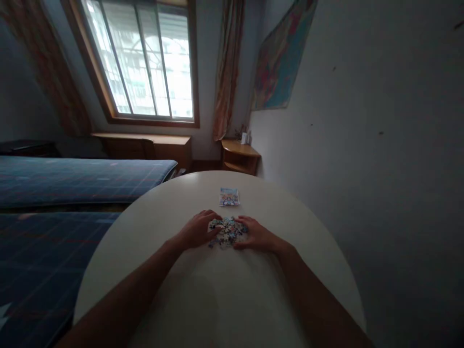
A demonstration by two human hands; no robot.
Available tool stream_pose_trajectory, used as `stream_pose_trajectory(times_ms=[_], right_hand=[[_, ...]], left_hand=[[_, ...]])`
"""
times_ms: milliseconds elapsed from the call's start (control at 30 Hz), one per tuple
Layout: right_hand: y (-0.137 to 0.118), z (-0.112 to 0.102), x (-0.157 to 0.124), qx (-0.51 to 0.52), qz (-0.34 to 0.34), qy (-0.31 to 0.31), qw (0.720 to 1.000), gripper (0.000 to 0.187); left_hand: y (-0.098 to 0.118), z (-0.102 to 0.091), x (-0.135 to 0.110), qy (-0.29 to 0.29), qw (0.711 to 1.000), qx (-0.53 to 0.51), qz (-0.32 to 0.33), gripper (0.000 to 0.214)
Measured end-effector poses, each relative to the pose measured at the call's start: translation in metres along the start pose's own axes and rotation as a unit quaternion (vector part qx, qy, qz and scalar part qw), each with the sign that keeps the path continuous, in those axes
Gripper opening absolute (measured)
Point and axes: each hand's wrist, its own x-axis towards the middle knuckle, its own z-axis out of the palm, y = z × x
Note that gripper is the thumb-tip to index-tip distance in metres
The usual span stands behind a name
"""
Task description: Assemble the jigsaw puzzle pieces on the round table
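Observation:
A small heap of jigsaw pieces (227, 231) lies on the round white table (181, 299). My left hand (197, 229) rests palm down against the heap's left side, fingers curved along its edge. My right hand (253, 234) presses in from the right the same way, so the two hands cup the pile between them. Neither hand lifts a piece that I can make out. A small printed picture card (229, 196) lies flat on the table just beyond the heap.
A bed with a blue checked cover (65, 179) runs along the left, close to the table. Wooden desks (152, 145) and a corner shelf (239, 155) stand under the window. A plain wall with a map (281, 58) is on the right.

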Motion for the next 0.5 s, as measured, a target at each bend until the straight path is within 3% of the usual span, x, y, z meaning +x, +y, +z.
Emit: stream_pose_trajectory(times_ms=[200, 333, 500], right_hand=[[0.0, 0.005, -0.003, -0.011, -0.001, 0.012, 1.0, 0.099], [-0.002, 0.014, -0.014, -0.041, -0.04, 0.055, 0.997, 0.088], [-0.022, 0.023, -0.014, -0.101, -0.059, 0.091, 0.989, 0.067]], left_hand=[[-0.005, 0.002, -0.001, -0.032, 0.999, 0.023, 0.031, 0.028], [-0.006, 0.007, 0.002, -0.035, 0.998, 0.026, 0.033, 0.022], [-0.006, 0.007, 0.005, -0.033, 0.998, 0.036, 0.031, 0.019]])
